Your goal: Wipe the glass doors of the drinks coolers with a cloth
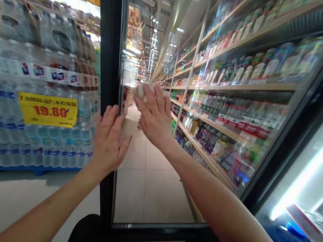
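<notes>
A glass door [165, 201] with a black frame [110, 29] stands open before me. My left hand [109, 137] lies on the frame's left upright and the glass beside it, fingers stretched out, holding nothing. Higher and to the right, my right hand [156, 116] presses a pale, crumpled cloth [141, 91] against the pane near its left side. The fingers are over the cloth, hiding part of it, and are slightly blurred.
Shrink-wrapped water bottles [65, 139] are stacked on a blue pallet [43, 169] at left, with a yellow price sign [48, 110]. Bottle-lined shelves [244, 86] show in the glass. At far right is a lit cooler interior [305, 185] with a shelf [314, 228].
</notes>
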`<state>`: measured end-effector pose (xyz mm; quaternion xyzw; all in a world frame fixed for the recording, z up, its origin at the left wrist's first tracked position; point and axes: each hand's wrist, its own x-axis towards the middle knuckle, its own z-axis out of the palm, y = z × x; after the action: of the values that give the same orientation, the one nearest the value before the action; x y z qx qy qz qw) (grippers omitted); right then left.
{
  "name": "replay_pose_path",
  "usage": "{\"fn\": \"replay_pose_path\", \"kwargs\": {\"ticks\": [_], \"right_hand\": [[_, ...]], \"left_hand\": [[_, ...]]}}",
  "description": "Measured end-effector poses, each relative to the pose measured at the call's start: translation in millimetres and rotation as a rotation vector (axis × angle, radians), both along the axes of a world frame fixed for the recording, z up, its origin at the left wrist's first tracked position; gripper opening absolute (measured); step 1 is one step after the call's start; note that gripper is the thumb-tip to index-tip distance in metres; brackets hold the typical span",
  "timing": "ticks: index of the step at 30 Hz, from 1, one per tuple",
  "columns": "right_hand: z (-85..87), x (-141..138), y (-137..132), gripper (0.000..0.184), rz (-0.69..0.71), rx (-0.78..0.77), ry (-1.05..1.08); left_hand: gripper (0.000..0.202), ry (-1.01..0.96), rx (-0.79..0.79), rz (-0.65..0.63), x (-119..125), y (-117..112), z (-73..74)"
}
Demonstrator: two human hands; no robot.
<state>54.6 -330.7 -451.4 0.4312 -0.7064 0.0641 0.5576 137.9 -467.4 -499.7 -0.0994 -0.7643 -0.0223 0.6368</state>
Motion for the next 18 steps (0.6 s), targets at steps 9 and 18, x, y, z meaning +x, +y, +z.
{"fn": "replay_pose_path", "kwargs": {"ticks": [9,18], "right_hand": [[-9.4,-32,33,0.041,0.052,-0.163,0.145],[-9.4,-70,124,0.047,-0.128,-0.758,0.101]], "left_hand": [[0.062,0.036,-0.013,0.062,-30,14,4.0],[0.066,0.065,0.054,0.266,-57,39,4.8]]}}
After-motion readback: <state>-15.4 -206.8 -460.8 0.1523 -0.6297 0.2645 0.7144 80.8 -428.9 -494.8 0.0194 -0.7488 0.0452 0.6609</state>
